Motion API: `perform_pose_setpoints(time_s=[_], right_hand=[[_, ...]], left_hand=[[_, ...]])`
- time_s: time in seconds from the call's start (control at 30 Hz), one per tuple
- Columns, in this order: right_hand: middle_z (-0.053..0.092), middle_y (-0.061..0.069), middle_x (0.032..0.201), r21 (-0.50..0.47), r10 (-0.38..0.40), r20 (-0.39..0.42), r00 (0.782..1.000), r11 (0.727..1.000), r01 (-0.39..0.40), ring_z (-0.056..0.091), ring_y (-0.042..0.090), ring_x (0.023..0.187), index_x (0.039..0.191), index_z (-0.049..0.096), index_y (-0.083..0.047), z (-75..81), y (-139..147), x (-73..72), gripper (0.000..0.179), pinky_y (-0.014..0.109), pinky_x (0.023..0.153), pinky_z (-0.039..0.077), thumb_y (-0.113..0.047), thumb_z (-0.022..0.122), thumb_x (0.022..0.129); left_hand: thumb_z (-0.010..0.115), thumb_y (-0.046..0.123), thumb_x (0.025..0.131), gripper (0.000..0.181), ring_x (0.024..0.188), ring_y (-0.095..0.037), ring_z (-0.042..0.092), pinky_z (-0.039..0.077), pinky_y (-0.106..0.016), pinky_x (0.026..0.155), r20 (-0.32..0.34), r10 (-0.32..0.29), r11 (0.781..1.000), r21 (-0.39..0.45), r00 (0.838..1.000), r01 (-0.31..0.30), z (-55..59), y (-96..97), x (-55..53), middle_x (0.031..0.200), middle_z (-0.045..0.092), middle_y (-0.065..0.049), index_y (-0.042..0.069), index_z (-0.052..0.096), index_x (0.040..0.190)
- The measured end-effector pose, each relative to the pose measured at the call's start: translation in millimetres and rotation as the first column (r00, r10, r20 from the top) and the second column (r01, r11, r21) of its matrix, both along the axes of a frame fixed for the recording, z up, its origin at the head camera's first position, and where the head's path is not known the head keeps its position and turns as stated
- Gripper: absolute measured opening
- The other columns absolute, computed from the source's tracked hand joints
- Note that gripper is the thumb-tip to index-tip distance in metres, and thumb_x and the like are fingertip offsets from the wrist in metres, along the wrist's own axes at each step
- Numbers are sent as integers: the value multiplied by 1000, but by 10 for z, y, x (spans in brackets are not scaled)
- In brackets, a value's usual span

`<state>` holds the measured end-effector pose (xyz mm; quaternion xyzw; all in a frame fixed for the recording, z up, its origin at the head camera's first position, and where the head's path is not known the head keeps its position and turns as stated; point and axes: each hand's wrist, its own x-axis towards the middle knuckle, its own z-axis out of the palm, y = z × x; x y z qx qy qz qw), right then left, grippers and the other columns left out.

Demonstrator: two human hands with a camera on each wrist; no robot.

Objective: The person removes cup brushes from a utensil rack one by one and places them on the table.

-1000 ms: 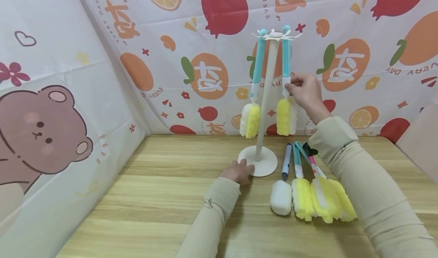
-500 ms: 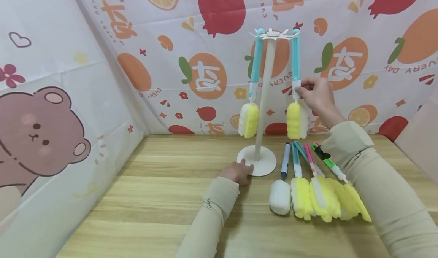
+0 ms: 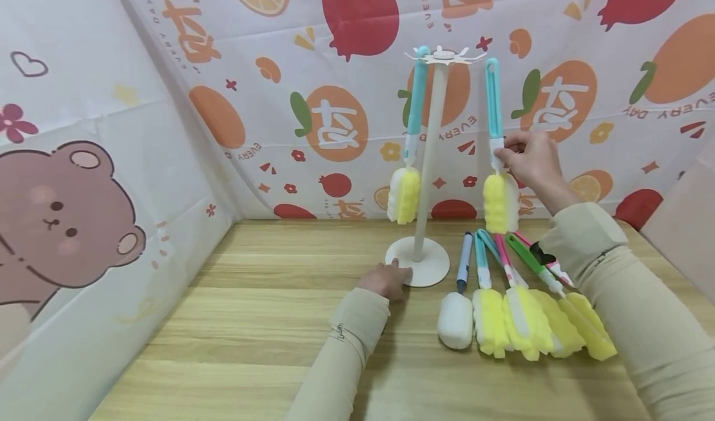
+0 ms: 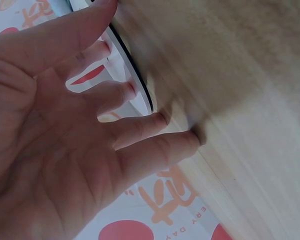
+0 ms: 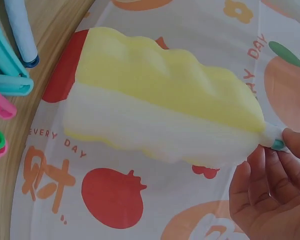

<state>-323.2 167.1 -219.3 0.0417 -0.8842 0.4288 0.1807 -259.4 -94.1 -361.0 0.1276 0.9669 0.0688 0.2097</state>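
- A surface [image 3: 240, 328] with a pale wood-grain finish spreads across the foreground, the grain running from side to side.
- On its right half lie a white-headed brush [image 3: 455, 320] and several yellow-and-white sponge brushes [image 3: 527, 325], fanned out with their heads nearer and their handles pointing away; turquoise, pink and green handles show, and the right sleeve [image 3: 625, 284] crosses close to the outermost.
- Beyond them, slightly left, a white stand [image 3: 429, 160] rises from a round base to a ring of hooks, where a hanging brush [image 3: 414, 120] is looped on the left side.
- A bear-printed cloth [image 3: 61, 216] covers the left side; a fruit-printed cloth [image 3: 335, 123] hangs behind the far edge.
- The left hand [image 3: 384, 280] has its fingers extended and spread, touching the near-left edge of the base, the lower fingertips on the surface.
- The right hand [image 3: 536, 160] pinches the held brush [image 3: 495, 144] by its white collar; this brush is upright in the air, sponge down, its turquoise loop just right of the hooks and apart from them.
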Motion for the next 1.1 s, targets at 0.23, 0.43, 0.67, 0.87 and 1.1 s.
perform_pose_setpoints(time_s=[0.23, 0.43, 0.67, 0.87, 1.1], right_hand=[[62, 23, 100, 33, -2, 0, 1000, 999, 2, 52, 21, 68, 117, 66, 8, -43, 39, 54, 27, 19, 53, 46, -13, 63, 101], [64, 25, 101, 67, -3, -20, 1000, 998, 4, 54, 25, 78, 115, 67, 10, -59, 80, 82, 26, 14, 56, 44, -11, 62, 101], [63, 28, 104, 98, -14, -2, 1000, 995, 14, 56, 32, 82, 118, 65, 12, -99, 129, 78, 29, 14, 57, 43, -12, 61, 102], [64, 29, 103, 111, -15, -5, 1000, 994, 16, 59, 31, 78, 119, 64, 12, -113, 173, 76, 30, 16, 55, 44, -12, 61, 101], [62, 29, 105, 125, -29, -3, 1000, 992, 29, 58, 33, 81, 122, 62, 13, -138, 301, 107, 34, 16, 57, 41, -14, 61, 102]], left_hand=[[71, 10, 93, 42, 138, -41, 41, 46, -58, 99, -11, -7, 1000, 2, 1000, 7, -7, 9, 7, 161, 34, -13, 20, 60, 133], [70, 11, 94, 43, 139, -40, 41, 46, -56, 100, -4, -4, 1000, 0, 1000, 4, -3, 11, 5, 161, 34, -13, 20, 60, 135], [70, 10, 94, 43, 139, -40, 40, 45, -56, 100, 2, -1, 1000, 3, 1000, 1, 4, 9, -11, 162, 33, -13, 20, 60, 134], [69, 11, 95, 41, 139, -39, 40, 45, -56, 100, 9, 3, 1000, -1, 1000, -3, 16, 2, -10, 162, 33, -12, 20, 60, 134], [71, 14, 95, 41, 139, -39, 40, 46, -56, 99, 5, -5, 1000, -3, 1000, 5, 17, 4, -5, 161, 34, -13, 20, 60, 134]])
